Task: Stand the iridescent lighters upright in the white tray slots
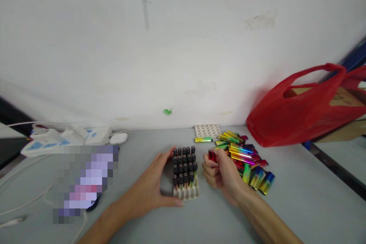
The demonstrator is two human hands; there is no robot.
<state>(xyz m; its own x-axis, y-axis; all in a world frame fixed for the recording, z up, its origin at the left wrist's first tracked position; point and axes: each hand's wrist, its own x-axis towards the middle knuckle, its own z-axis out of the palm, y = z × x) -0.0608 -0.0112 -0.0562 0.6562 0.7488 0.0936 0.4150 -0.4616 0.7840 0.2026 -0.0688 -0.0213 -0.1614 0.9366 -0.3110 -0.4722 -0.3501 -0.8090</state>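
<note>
A pale moulded tray [187,193] stands in front of me, with several black-topped lighters [185,167] upright in its holes. Its front row of holes holds nothing. My left hand [156,183] curves around the tray's left side, thumb at the near corner and fingers at the far one. To the right of the tray, my right hand [224,175] is closed on a lighter [212,156], whose dark red and black end shows above the fist. The rest of that lighter is hidden by the fingers. Beside this hand lies a loose pile of shiny multicoloured lighters [241,155].
A second pale tray [207,130] lies against the wall, a single yellow-green lighter [203,140] before it. A red plastic bag [300,110] stands at the right. On the left are a power strip [97,136], cables and a blurred-out phone-like object [88,183].
</note>
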